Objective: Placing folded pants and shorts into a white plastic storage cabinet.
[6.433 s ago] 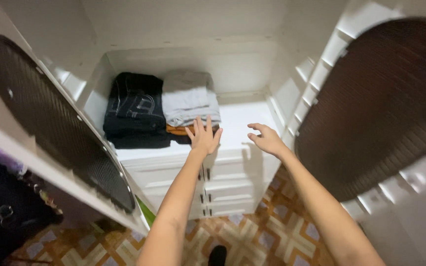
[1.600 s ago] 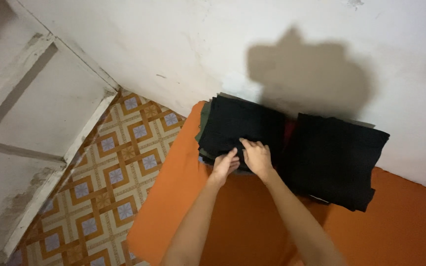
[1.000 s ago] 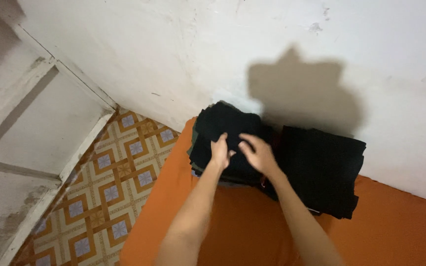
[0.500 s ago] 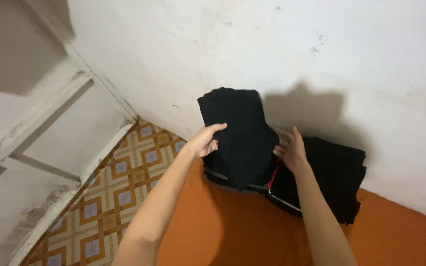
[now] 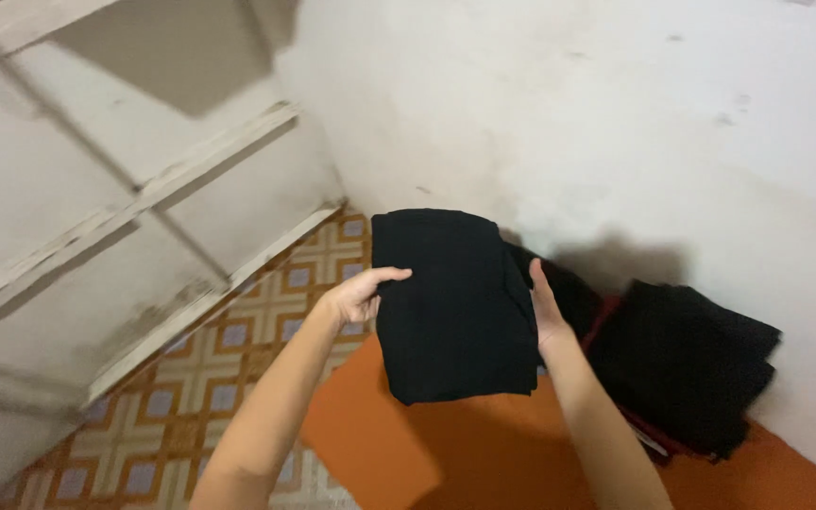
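Open air sits all round the folded black garment (image 5: 455, 302), gripped at its side edges by the left hand (image 5: 356, 295) and right hand (image 5: 545, 316). Below the garment, the orange mattress (image 5: 484, 453) lies bare, so there is room to lower. Right of the garment, the pile of dark clothes (image 5: 687, 373) blocks the way. Behind the garment, the white wall (image 5: 569, 113) closes things off. Left of the garment, patterned tiled floor (image 5: 229, 349) runs free up to the white wooden panel (image 5: 125, 217).
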